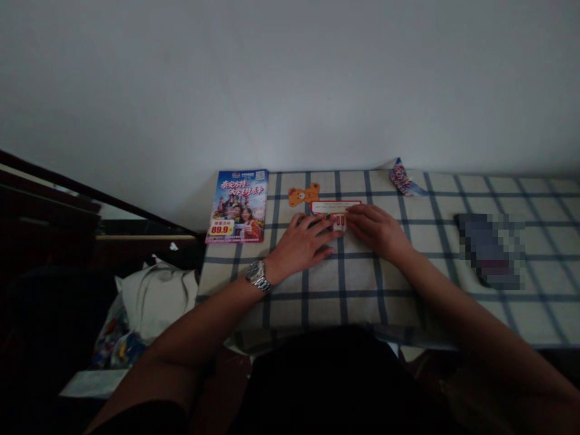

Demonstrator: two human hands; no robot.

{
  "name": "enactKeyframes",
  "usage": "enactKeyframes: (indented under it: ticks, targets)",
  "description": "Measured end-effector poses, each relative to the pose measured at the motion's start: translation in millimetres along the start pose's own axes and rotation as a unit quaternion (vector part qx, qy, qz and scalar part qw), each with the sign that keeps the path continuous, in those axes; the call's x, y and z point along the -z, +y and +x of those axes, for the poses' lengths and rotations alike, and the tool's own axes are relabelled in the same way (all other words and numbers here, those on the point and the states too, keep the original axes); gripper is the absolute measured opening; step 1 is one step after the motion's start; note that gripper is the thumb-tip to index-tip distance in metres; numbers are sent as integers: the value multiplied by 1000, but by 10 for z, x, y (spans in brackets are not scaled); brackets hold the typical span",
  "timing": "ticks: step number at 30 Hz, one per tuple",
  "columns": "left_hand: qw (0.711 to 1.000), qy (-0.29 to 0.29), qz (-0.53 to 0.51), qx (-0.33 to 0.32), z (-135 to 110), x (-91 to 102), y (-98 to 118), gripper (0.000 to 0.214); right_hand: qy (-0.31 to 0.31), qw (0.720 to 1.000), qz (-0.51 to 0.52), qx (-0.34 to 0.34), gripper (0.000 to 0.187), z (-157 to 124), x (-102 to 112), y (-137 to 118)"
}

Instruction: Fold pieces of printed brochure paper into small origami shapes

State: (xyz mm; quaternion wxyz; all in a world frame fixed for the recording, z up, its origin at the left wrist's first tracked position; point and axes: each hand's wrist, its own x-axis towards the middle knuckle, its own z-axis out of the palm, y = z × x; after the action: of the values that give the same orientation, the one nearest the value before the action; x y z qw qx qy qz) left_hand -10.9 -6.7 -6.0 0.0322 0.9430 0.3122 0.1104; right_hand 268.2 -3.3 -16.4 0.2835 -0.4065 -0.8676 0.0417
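A small red-and-white printed paper (336, 206) lies on the checked cloth in front of me, partly hidden by both hands. My left hand (301, 241), with a metal watch (258, 275) on its wrist, rests over the paper's lower left with its fingers spread. At the right end of the paper, my right hand (379, 232) has its fingers bent and close together, gripping that edge. A brown teddy bear shape (302, 195) sits just beyond the paper's upper left; whether it is a cut-out or a print I cannot tell.
A colourful leaflet (237, 208) lies on the table's left end. By the wall is a folded patterned paper strip (403, 180). A dark, blurred flat object (487, 249) rests to the right on the checked tablecloth (417, 278). A white bag (158, 296) stands lower left.
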Motion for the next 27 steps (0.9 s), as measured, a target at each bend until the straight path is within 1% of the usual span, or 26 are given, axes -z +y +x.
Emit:
enactKeyframes:
  ticks: [2,5,12,15,18,22,27]
  targets:
    - [1000,1,3,-1,1,3,2,45,-20,1000,6,21,31,-6,-28,-46]
    - [1000,2,8,-2,0,4,2,46,-40,999,9,30,35,-16,-81,-74]
    - [1000,3,4,0,-10,-17,-9,48,-24,999,35,13,38,-34,-137,-80]
    - [1000,6,-7,12,-11,-37,-14,56,-27,999,39,5,38,-39,-143,-77]
    - [1000,7,-15,21,-6,-42,-11,62,-30,999,37,16,40,-48,-153,-64]
    - [1000,3,-12,24,11,-23,-1,61,-29,999,32,26,41,-53,-162,-53]
    - [1000,7,-8,25,25,-20,0,59,-49,998,32,29,39,-10,-159,-54]
